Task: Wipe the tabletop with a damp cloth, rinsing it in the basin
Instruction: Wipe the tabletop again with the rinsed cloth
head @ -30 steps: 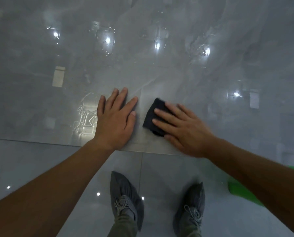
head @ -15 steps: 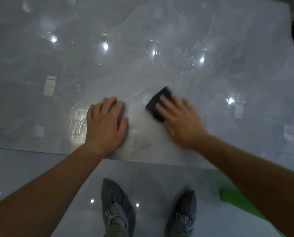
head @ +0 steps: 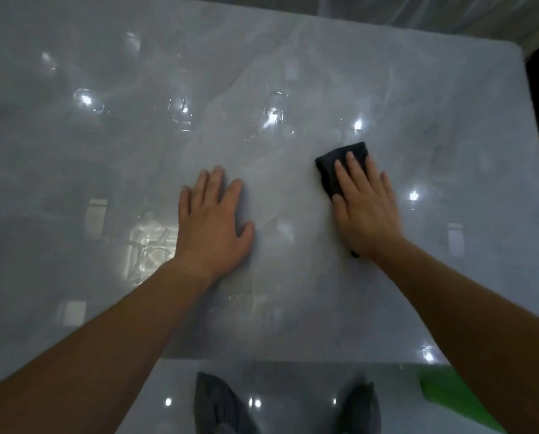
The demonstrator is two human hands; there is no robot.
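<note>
My desk (head: pixel 105 189) is pale grey stone with a marbled pattern. Soft whitish veins run slantwise through the middle of the frame, and bright white spots of reflected light dot it. The cloth (head: pixel 327 172), right of centre, is plain black. Along the bottom edge the floor (head: pixel 293 386) is glossy light grey, speckled with white glints too. My shoes (head: pixel 218 405) are dark grey. At lower right shows a bright green patch (head: pixel 450 396). The curtain (head: pixel 450 10) at top right is off-white.

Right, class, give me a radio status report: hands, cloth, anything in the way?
Left hand flat on tabletop, empty. Right hand pressing dark cloth flat, fingers straight. No obstacle visible near cloth.
</note>
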